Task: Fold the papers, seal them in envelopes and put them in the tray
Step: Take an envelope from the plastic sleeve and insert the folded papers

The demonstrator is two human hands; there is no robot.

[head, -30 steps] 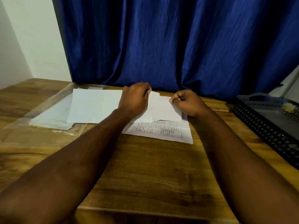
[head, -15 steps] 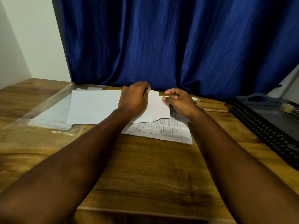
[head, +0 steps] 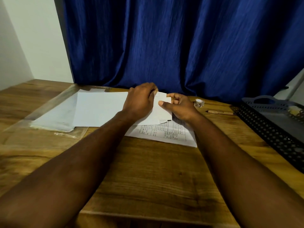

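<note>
A folded white paper (head: pixel 162 112) lies on a printed sheet with a table (head: pixel 166 134) near the table's far edge. My left hand (head: pixel 139 101) presses down on the folded paper's left part, fingers curled at its top edge. My right hand (head: pixel 179 106) pinches the paper's right edge, thumb on top. A white envelope (head: pixel 98 109) lies left of my hands, overlapping a clear plastic sleeve (head: pixel 54 117) with more white sheets inside. The black perforated tray (head: pixel 269 122) stands at the right edge.
A small roll of tape (head: pixel 199 102) and a brown pen (head: pixel 220 112) lie between my right hand and the tray. A blue curtain (head: pixel 181 46) hangs behind the wooden table (head: pixel 148 175). A white wall is at the left.
My right hand has moved left along the folded paper, folding its right part over. The printed sheet, the tape and the pen are now uncovered. My left hand stays in place.
</note>
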